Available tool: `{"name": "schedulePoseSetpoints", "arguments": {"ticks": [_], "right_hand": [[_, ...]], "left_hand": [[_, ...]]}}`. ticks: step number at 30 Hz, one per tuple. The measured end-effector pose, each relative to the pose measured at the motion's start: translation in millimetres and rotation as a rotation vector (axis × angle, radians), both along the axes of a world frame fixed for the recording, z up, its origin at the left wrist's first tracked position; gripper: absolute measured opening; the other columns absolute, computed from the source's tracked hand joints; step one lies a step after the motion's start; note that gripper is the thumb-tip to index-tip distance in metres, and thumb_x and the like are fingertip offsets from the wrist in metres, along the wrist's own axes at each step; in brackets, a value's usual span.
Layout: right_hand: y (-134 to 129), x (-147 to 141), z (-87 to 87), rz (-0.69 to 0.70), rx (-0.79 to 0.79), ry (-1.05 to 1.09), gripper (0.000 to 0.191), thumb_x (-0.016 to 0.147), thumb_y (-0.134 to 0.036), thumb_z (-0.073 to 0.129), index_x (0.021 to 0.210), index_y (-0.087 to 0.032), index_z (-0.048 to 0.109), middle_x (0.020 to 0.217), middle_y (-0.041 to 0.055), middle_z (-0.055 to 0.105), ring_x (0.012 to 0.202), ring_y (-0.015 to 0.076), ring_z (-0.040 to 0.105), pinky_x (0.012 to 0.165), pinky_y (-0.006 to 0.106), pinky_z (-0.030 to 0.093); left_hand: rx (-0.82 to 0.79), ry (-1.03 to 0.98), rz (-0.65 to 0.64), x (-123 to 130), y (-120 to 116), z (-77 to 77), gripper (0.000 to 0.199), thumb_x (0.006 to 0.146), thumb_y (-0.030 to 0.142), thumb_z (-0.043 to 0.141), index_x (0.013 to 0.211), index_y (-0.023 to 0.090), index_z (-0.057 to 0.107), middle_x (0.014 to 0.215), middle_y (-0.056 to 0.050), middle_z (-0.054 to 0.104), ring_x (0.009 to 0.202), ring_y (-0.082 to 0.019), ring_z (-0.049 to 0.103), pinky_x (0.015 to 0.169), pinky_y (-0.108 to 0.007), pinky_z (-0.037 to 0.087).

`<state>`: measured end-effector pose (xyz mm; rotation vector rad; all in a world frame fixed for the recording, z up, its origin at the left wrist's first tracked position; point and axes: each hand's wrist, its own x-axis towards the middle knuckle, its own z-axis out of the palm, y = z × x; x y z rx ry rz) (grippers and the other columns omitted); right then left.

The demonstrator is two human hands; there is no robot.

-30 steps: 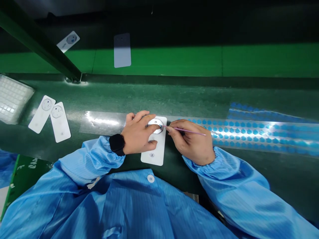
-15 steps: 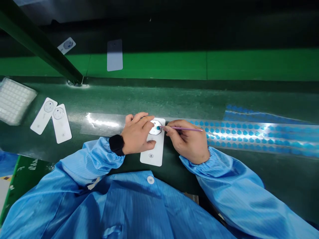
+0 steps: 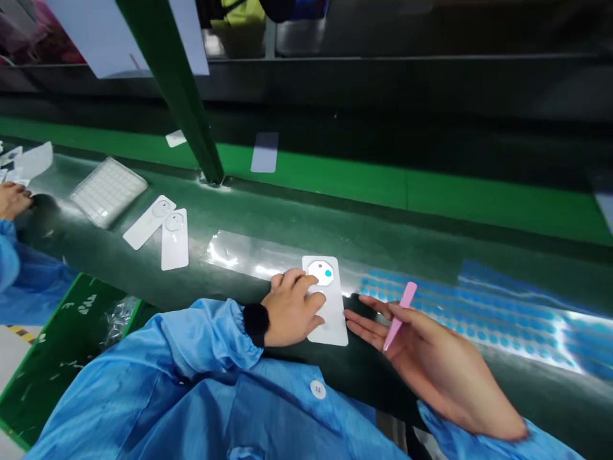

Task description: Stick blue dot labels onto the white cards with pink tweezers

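A white rounded panel (image 3: 330, 319) lies upright before me, with an octagonal ring at its top and a bright blue round dot (image 3: 328, 273) inside the ring. On the panel's left side rests my left hand (image 3: 292, 310), palm down, fingers spread over its edge and face. To the right, my right hand (image 3: 426, 358) is turned palm up with its fingers stretched out loosely. A pair of pink tweezers (image 3: 400, 316) is held between its thumb and fingers, apart from the panel. Under that hand runs a clear strip with rows of blue dots (image 3: 440, 300).
Two similar white panels (image 3: 175, 246) overlap at the left, beside a clear gridded tray (image 3: 109, 191). A green post (image 3: 184, 102) rises behind them. Another panel (image 3: 264, 153) lies on the green belt (image 3: 345, 177). At far left is another person's hand (image 3: 13, 200).
My right hand has drawn back from the panel and turned palm up with the tweezers. The blue dot now shows uncovered in the ring. My view has shifted left, showing another person's hand.
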<state>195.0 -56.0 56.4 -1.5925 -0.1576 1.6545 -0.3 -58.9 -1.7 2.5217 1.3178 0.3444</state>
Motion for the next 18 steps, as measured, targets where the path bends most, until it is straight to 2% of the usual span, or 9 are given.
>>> {"name": "schedulePoseSetpoints", "arguments": {"ticks": [6, 8, 12, 15, 18], "right_hand": [[10, -19, 0.7, 0.046, 0.046, -0.112, 0.018, 0.048, -0.023, 0.083, 0.063, -0.019, 0.073, 0.088, 0.0070, 0.072, 0.074, 0.0234, 0.069, 0.063, 0.028, 0.061], [12, -23, -0.9, 0.133, 0.060, -0.103, 0.018, 0.049, -0.024, 0.084, 0.062, -0.019, 0.072, 0.077, 0.0066, 0.071, 0.066, 0.0212, 0.066, 0.056, 0.027, 0.058], [16, -29, -8.7, 0.403, 0.128, -0.074, 0.024, 0.045, -0.025, 0.087, 0.057, -0.019, 0.067, 0.059, 0.0020, 0.064, 0.050, 0.0162, 0.056, 0.046, 0.025, 0.048], [35, -30, -13.3, 0.526, 0.138, -0.139, 0.022, 0.047, -0.025, 0.085, 0.054, -0.019, 0.064, 0.052, 0.0006, 0.060, 0.044, 0.0141, 0.051, 0.044, 0.025, 0.045], [81, -32, -9.2, 0.521, 0.195, -0.219, 0.017, 0.051, -0.022, 0.080, 0.053, -0.018, 0.064, 0.054, 0.0039, 0.063, 0.046, 0.0167, 0.055, 0.044, 0.026, 0.045]], "left_hand": [[-0.038, -0.027, 0.047, 4, 7, -5.7, 0.038, 0.082, 0.046, 0.070, 0.108, 0.019, 0.061, 0.131, -0.014, 0.051, 0.123, -0.034, 0.042, 0.091, -0.050, 0.046], [-0.043, -0.069, 0.066, 5, 7, -8.3, 0.040, 0.081, 0.048, 0.070, 0.107, 0.020, 0.061, 0.131, -0.014, 0.051, 0.123, -0.033, 0.043, 0.092, -0.050, 0.046], [-0.103, -0.171, 0.095, 6, 4, -9.7, 0.043, 0.079, 0.047, 0.072, 0.109, 0.019, 0.058, 0.131, -0.014, 0.049, 0.120, -0.032, 0.046, 0.093, -0.050, 0.047], [-0.165, -0.259, 0.182, 2, 10, -1.1, 0.034, 0.081, 0.034, 0.071, 0.108, 0.019, 0.057, 0.130, -0.012, 0.049, 0.119, -0.030, 0.048, 0.095, -0.049, 0.046], [-0.159, -0.309, 0.384, -13, 45, 20.3, 0.025, 0.082, 0.025, 0.064, 0.106, 0.022, 0.056, 0.126, -0.009, 0.051, 0.118, -0.026, 0.049, 0.098, -0.046, 0.045]]}}
